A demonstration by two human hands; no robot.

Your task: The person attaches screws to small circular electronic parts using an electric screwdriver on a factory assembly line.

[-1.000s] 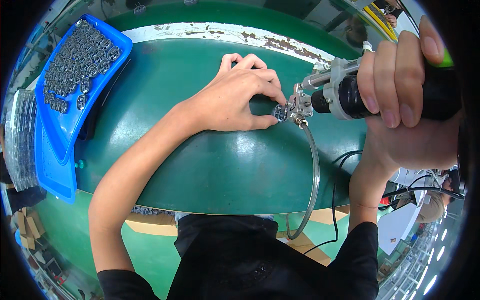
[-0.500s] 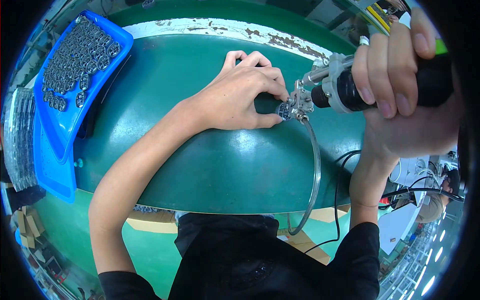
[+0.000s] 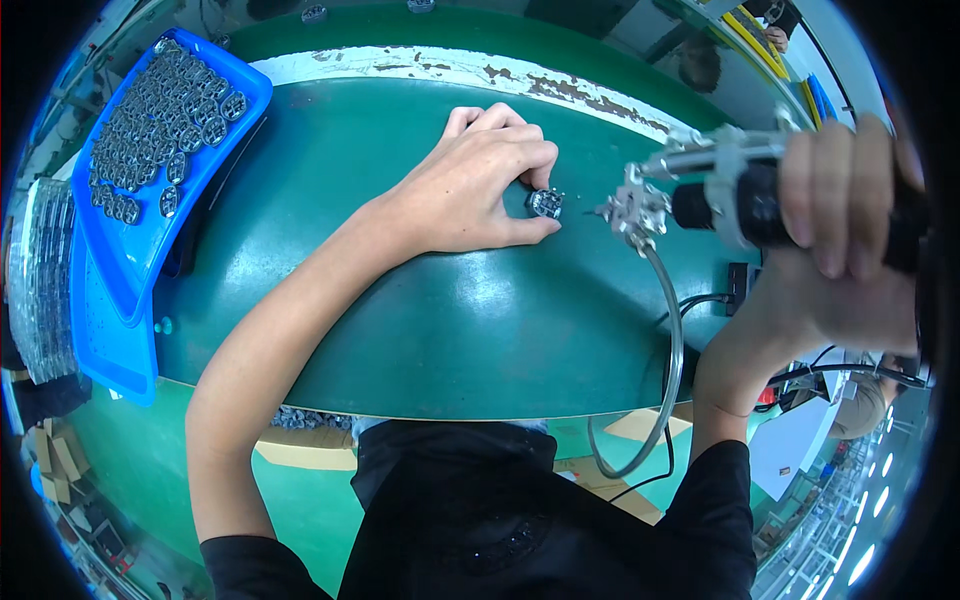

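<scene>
Left hand at the small grey metal part, which sits on the green table between thumb and forefinger; can't tell if they're actually pinching it or just standing around it. Right hand is wrapped around the black handle of the tool, blurry but clearly gripping. Tool's thin tip points at the part, visible gap between them. To do this well, I'd say: steady the part flat against the table, keep fingertips off the side facing the tool, line the tip up squarely before contact, and don't let the clear hose tug the tool head off line. Rushing in at an angle would probably knock the part sideways or poke a finger. Versus half a second ago: tool head was right up against the part, now it's off to the right and smeared by motion; part sits slightly further left, more of it showing; forefinger looks more curled. Blue tray of similar parts at left, basically unchanged.
</scene>
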